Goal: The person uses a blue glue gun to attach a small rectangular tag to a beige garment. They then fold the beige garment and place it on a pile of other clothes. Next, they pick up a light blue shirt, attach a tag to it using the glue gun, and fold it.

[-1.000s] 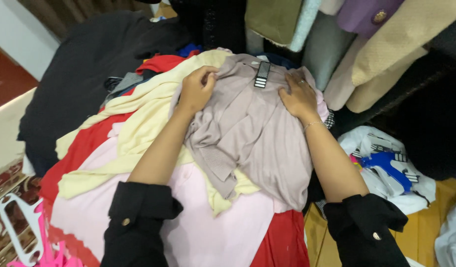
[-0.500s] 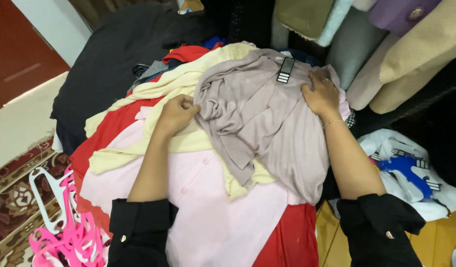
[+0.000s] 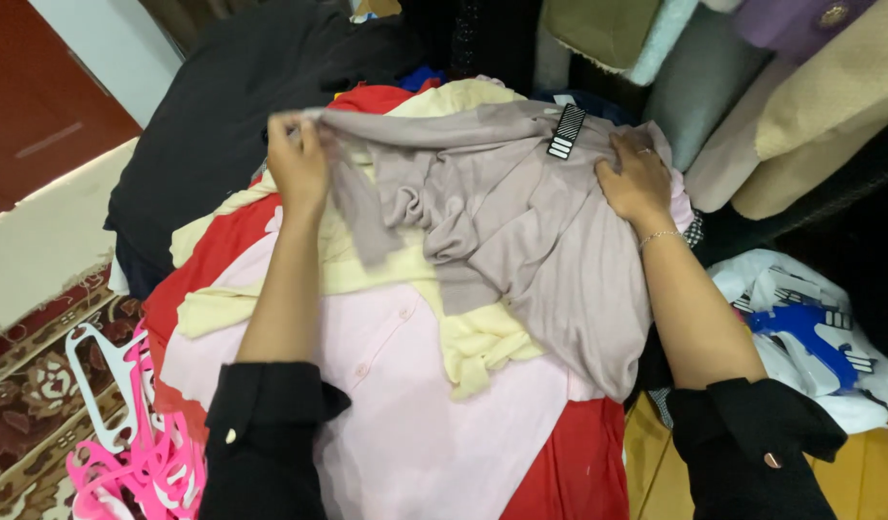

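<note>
2 bare hands work a taupe knit garment (image 3: 521, 221) on top of a heap of clothes.

Left hand (image 3: 298, 164) pinches its sleeve, fingers closed, pulling it out sideways; right hand (image 3: 637, 181) lies flat on its shoulder, fingers spread. Under it lie a pale yellow garment (image 3: 463, 337), a pink shirt (image 3: 405, 424) and red cloth (image 3: 569, 472); pink hangers (image 3: 126, 462) lie nearby.

Pink hangers (image 3: 136, 462) lie on a patterned rug (image 3: 30, 385), perhaps tangled.
</note>
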